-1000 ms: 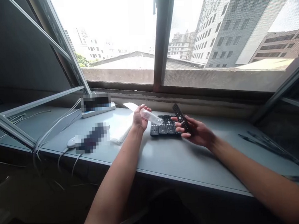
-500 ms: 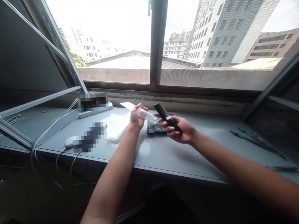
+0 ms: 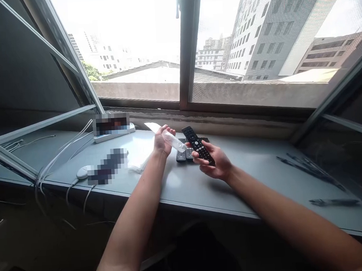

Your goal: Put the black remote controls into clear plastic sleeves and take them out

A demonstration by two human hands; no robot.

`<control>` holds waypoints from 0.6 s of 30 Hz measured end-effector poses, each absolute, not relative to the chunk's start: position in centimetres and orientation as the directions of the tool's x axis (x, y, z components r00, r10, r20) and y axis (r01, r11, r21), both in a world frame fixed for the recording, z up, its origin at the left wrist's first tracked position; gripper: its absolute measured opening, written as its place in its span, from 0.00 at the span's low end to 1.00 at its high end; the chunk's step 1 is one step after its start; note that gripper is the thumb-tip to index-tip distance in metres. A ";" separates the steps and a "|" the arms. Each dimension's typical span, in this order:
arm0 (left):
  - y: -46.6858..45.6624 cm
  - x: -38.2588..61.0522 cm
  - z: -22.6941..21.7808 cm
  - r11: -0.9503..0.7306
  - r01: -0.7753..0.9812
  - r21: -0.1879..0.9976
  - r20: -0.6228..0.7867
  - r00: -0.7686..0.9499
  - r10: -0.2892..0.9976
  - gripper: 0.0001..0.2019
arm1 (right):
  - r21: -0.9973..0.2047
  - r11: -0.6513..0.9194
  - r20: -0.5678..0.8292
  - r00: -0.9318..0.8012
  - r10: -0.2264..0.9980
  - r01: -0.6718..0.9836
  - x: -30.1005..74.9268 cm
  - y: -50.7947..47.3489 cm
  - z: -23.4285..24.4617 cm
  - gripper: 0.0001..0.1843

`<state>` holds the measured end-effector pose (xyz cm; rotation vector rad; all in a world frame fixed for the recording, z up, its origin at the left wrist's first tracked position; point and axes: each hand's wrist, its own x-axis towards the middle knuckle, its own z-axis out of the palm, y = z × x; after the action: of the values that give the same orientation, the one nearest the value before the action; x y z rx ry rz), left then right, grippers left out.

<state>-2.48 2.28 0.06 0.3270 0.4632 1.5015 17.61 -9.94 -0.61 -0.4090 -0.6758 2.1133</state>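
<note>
My left hand (image 3: 163, 140) is closed round a thin white translucent plastic sleeve (image 3: 177, 143), which sticks out on both sides of the fist. In my right hand (image 3: 215, 160) is a black remote control (image 3: 196, 144), tilted with its button side towards me. Its upper end points away to the left. Behind and below the two hands, several more black remotes (image 3: 181, 156) lie side by side on the grey table (image 3: 183, 188), partly hidden. A stack of white plastic sleeves (image 3: 138, 156) rests left of my left wrist.
At the left are a white power strip (image 3: 117, 132), a round white charger (image 3: 85, 172), a blurred-out object (image 3: 108, 167) and loose white cables (image 3: 53, 162). Dark cables (image 3: 310, 171) and a pen-like item (image 3: 334, 202) lie at the right. Metal frames (image 3: 84, 86) slant up on both sides before a window.
The remote in my right hand has turned over, from its plain back to its button face. My left hand keeps hold of the plastic sleeve, almost unmoved.
</note>
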 end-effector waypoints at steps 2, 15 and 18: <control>2.2 -2.5 0.1 0.051 -0.876 0.480 -0.092 0.008 0.996 0.05 | -0.588 -0.507 -0.050 -0.598 0.800 -0.630 17.5 -9.9 -0.8 0.24; 3.0 -3.2 -0.2 -0.041 -0.941 0.335 -0.151 -0.097 0.984 0.06 | -0.661 -0.400 -0.093 -0.460 0.883 -0.635 17.0 -10.5 -0.5 0.19; 3.0 -3.4 -0.2 -0.051 -0.956 0.290 -0.148 -0.097 0.984 0.08 | -0.654 -0.403 -0.071 -0.479 0.875 -0.640 16.9 -10.4 -0.6 0.17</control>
<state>-3.38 3.04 -0.20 0.1012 0.3579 1.6302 16.93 -10.39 -0.55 -0.5075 -0.6970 1.9922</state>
